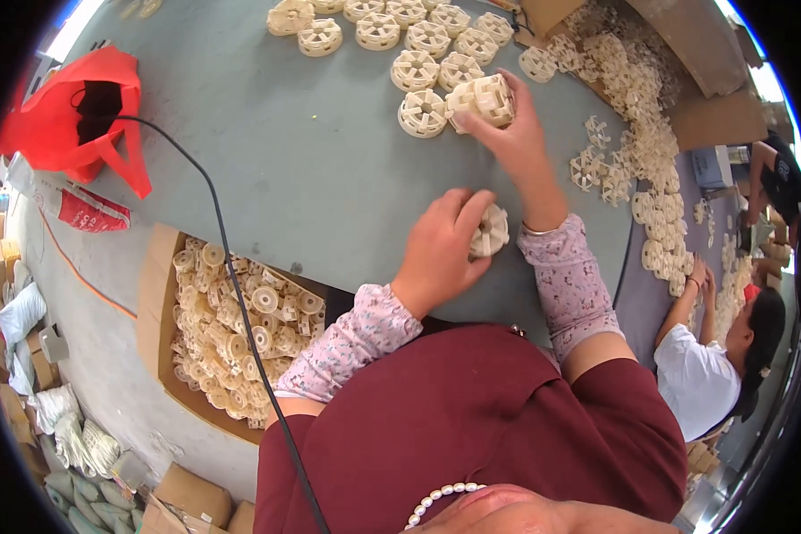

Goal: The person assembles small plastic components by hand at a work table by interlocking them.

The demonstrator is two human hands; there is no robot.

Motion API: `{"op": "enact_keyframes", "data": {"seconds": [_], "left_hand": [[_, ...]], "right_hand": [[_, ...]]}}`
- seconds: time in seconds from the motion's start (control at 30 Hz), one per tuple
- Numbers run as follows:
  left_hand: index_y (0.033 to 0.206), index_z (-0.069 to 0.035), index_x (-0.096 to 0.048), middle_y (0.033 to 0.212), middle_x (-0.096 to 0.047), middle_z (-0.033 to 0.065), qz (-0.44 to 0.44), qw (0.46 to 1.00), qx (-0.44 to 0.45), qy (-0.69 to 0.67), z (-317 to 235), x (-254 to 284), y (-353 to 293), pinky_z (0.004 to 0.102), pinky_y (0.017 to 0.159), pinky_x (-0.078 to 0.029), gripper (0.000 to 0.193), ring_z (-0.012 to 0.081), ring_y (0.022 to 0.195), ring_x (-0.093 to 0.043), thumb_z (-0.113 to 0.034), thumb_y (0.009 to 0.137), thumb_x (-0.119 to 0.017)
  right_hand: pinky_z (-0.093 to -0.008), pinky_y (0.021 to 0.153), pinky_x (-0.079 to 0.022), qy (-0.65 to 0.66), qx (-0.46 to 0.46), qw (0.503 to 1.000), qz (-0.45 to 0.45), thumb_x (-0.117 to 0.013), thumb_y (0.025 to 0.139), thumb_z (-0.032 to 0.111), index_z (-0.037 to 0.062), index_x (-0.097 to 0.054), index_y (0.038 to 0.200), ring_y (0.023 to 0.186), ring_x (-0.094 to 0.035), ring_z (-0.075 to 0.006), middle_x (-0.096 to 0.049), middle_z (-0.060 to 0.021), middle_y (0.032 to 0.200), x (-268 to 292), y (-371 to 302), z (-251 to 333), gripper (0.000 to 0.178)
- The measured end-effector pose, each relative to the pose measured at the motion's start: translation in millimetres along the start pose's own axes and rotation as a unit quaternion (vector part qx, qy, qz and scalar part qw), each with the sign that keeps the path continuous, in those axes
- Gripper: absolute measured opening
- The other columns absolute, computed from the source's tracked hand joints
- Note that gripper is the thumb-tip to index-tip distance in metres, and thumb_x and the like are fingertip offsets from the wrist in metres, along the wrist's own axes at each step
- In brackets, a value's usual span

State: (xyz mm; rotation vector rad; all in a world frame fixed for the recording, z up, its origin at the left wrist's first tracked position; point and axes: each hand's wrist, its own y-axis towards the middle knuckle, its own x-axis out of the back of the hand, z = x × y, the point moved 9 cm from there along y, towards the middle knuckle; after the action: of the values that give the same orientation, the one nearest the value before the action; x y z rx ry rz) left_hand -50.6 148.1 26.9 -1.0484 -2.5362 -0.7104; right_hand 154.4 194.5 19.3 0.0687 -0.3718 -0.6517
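Note:
My right hand [521, 133] reaches forward over the green-grey table, its thumb and fingers closed round a cream plastic slotted wheel [488, 100] tilted on its side. That wheel is beside a group of similar round spoked wheels [421, 113] lying flat at the far side of the table. Closer to my body, my left hand [440, 245] grips another cream plastic wheel [490, 233], its fingers curled over the left side. Part of this wheel is hidden by the fingers. Patterned sleeve covers are on both my forearms.
A cardboard box [165, 311] of cream plastic parts stands below the table's near-left edge. A red bag [107, 80] lies at the left, and a black cable [215, 209] crosses in front. Loose cream pieces [627, 89] are heaped at the right, where a co-worker [699, 383] sits.

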Motion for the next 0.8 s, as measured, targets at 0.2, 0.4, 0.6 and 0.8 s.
{"op": "enact_keyframes", "data": {"seconds": [0.2, 0.4, 0.6, 0.8], "left_hand": [[0.143, -0.007, -0.054, 0.129, -0.064, 0.0156, -0.032, 0.968, 0.135, -0.208, 22.2, 90.2, -111.3, 0.0391, 0.103, -0.053, 0.08, 0.0323, 0.12, -0.066, -0.013, 0.072, -0.091], [0.142, -0.003, -0.055, 0.131, -0.063, 0.0117, -0.46, 0.792, 0.4, -0.044, 158.7, 227.4, -373.5, 0.0364, 0.107, -0.05, 0.078, 0.0234, 0.12, -0.062, -0.02, 0.077, -0.094], [0.145, 0.005, -0.053, 0.141, -0.064, 0.0274, -0.521, 0.575, 0.59, 0.224, 242.2, 307.0, -599.3, 0.0449, 0.11, -0.048, 0.088, 0.0405, 0.129, -0.062, -0.042, 0.081, -0.092], [0.143, 0.01, -0.053, 0.137, -0.064, 0.0279, -0.597, 0.431, 0.582, 0.345, 225.2, 340.2, -659.1, 0.0419, 0.104, -0.051, 0.091, 0.0354, 0.122, -0.065, -0.053, 0.087, -0.087]], "right_hand": [[-0.0369, 0.099, -0.057, -0.105, 0.118, 0.987, 0.014, -0.089, 0.085, 0.022, -0.0021, -0.054, 0.143, 0.113, -0.07, -0.0256, -0.068, -0.0147, 0.129, -36.7, -4.8, 9.5, 0.072], [-0.0443, 0.115, -0.05, 0.196, -0.022, 0.978, 0.071, -0.069, 0.101, 0.004, -0.0011, -0.037, 0.161, 0.134, -0.061, -0.0293, -0.055, -0.0176, 0.15, 15.0, -11.8, -16.3, 0.068], [-0.0453, 0.12, -0.045, 0.194, 0.025, 0.95, 0.242, -0.082, 0.092, 0.015, 0.0001, -0.029, 0.166, 0.142, -0.055, -0.0298, -0.051, -0.0166, 0.155, -60.4, -74.0, 42.5, 0.092], [-0.0414, 0.113, -0.051, 0.176, -0.097, 0.852, 0.483, -0.094, 0.069, 0.015, 0.003, -0.038, 0.161, 0.133, -0.06, -0.025, -0.058, -0.013, 0.144, -191.2, -195.7, 86.7, 0.109]]}}
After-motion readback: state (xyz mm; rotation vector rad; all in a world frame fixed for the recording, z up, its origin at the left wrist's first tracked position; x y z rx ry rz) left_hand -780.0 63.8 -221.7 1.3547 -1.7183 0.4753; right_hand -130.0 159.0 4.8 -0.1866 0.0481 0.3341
